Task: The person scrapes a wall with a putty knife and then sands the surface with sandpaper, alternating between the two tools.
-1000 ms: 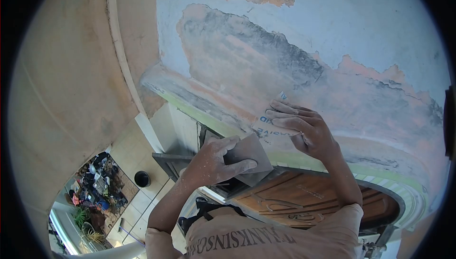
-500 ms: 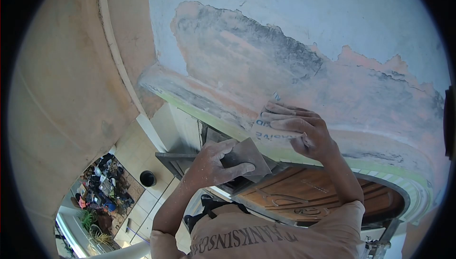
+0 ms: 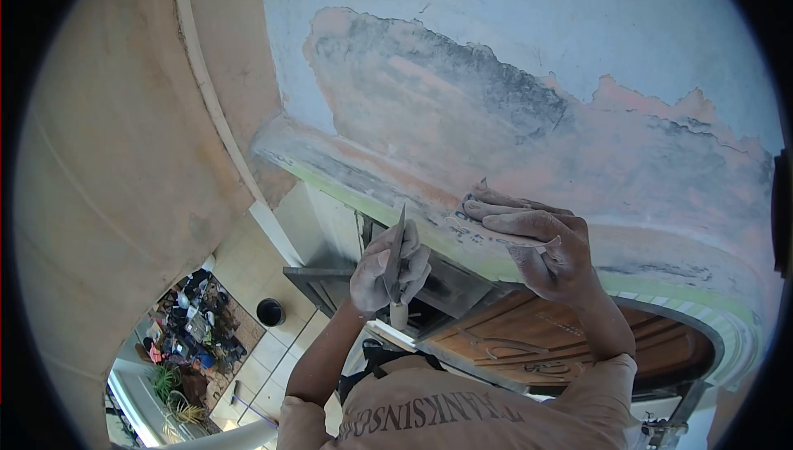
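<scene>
My left hand (image 3: 390, 272) is closed round a putty knife (image 3: 397, 256), its blade seen nearly edge-on and its pale handle pointing down. My right hand (image 3: 549, 243) pinches a sheet of sandpaper (image 3: 487, 234) with printed letters on its back, held against the rounded ledge of the wall. Above the ledge, the wall (image 3: 446, 95) shows a large grey and pinkish patch with ragged edges, bordered by pale blue paint. White dust covers the fingers of both hands.
Below the ledge are a wooden door (image 3: 496, 338) and a dark metal frame (image 3: 454, 289). A black bucket (image 3: 270, 312) stands on the tiled floor at lower left, near a pile of mixed items (image 3: 198, 322) and some plants (image 3: 165, 381). A curved brown wall (image 3: 124, 144) fills the left.
My left hand has turned the putty knife from flat-facing to edge-on, blade upward. My right hand has shifted slightly right and down, and the sandpaper is now tilted.
</scene>
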Demonstrator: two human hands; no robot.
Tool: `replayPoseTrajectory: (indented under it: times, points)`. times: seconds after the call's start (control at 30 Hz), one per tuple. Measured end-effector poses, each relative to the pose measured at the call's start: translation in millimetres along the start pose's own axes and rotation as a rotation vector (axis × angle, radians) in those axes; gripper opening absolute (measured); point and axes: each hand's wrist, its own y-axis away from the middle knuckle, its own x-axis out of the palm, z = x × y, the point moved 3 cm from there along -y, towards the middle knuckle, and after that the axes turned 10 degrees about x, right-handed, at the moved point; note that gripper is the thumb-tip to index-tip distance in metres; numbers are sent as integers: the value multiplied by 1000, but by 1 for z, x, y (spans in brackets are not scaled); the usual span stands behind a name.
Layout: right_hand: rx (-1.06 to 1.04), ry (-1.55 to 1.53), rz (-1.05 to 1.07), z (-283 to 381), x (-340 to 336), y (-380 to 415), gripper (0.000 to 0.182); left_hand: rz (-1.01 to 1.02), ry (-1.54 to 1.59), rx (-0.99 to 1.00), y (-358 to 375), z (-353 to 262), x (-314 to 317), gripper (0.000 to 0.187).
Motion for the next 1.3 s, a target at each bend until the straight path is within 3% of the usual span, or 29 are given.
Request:
replayPoseTrajectory:
  times: [0.13, 0.2, 0.27, 0.33, 0.4, 0.5, 0.6, 0.7, 0.77, 0.8, 0.83, 0.87, 0.9, 1.0, 1.07, 1.1, 1.13, 1.17, 1.2, 1.23, 1.27, 1.3]
  points:
    - [44, 6, 15, -8, 4, 3, 31, -129, 329, -92, 0, 2, 29, 59]
    - [83, 15, 7, -15, 4, 6, 31, 98, 252, -18, 2, 8, 25, 59]
    - [118, 32, -7, -21, 4, 8, 32, 180, 84, -118, 8, 6, 18, 60]
    - [114, 41, -13, -20, 2, 8, 32, 58, 135, -210, 12, 6, 15, 60]
    - [112, 57, -11, -20, 2, 8, 31, -8, 238, -156, 13, 9, 12, 53]
    - [77, 109, 7, -18, 1, 8, 29, -290, 2, -187, 13, 2, 19, 46]
    - [-54, 170, 48, -13, 3, 7, 29, -376, -289, -152, 10, -7, 26, 39]
    - [-211, 210, 133, -4, 21, 7, 31, -446, -552, 20, 14, -8, 22, 32]
    - [-269, 254, 229, 2, 37, 10, 33, -356, -704, 131, 14, -9, 22, 34]
    - [-166, 358, 202, -8, 31, 7, 32, -308, -781, 184, 15, -11, 23, 35]
    - [-60, 460, 175, -24, 17, 0, 32, -428, -700, -68, 15, -19, 29, 41]
    - [41, 561, 154, -38, 6, -2, 31, -435, -677, -74, 18, -18, 29, 41]
    - [-24, 466, 63, -42, 0, -1, 31, -440, -657, -75, 20, -17, 27, 41]
    - [-201, 188, 233, 3, 36, 6, 36, -338, -706, 96, 22, -16, 24, 39]
    - [-109, 238, 193, -19, 29, 4, 36, -345, -853, 89, 19, -20, 29, 39]
    - [-41, 233, 117, -31, 16, 3, 34, -422, -555, -79, 20, -18, 27, 38]
    - [21, 229, 36, -38, 8, 1, 33, -416, -604, -49, 22, -18, 28, 38]
    - [-112, 120, -7, -32, 13, 2, 31, -405, -653, -13, 23, -18, 27, 38]
    - [-111, 68, 80, -5, 21, 1, 35, -401, -701, 25, 23, -17, 25, 39]
    - [-146, 108, 145, -5, 29, 0, 33, -271, -1081, 230, 21, -18, 19, 38]
    - [-178, 148, 203, -7, 36, 3, 32, -326, -894, 112, 24, -15, 15, 38]
    - [-56, 134, 173, -18, 32, 6, 32, -374, -705, -10, 24, -18, 21, 38]
